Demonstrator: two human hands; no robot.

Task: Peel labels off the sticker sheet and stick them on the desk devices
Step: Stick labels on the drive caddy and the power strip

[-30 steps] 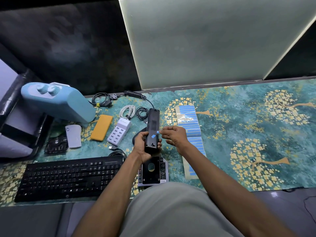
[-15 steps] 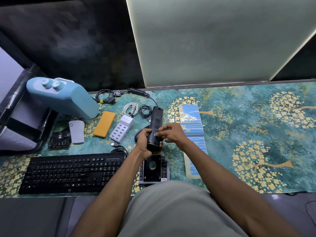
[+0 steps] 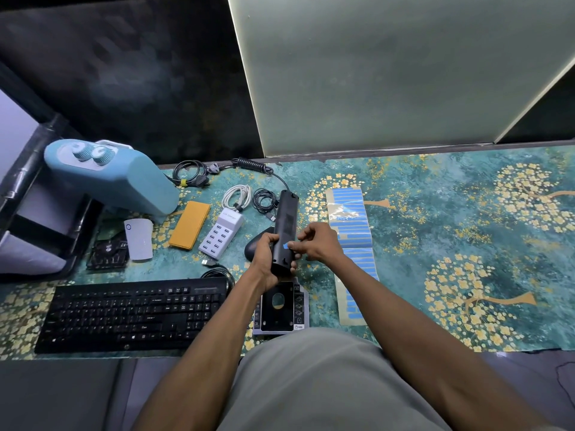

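a small blue label (image 3: 285,245) lay on the long black plastic handset (image 3: 283,234), held up over the middle of the desk. the left hand (image 3: 267,257) gripped the handset's near end with fingers curled round it, while the right hand (image 3: 317,242) pinched the label's edge with its fingertips. just right lay the long sticker sheet of blue labels (image 3: 351,234) on the teal floral desk mat (image 3: 435,231); a black keyboard (image 3: 130,312) sat near left.
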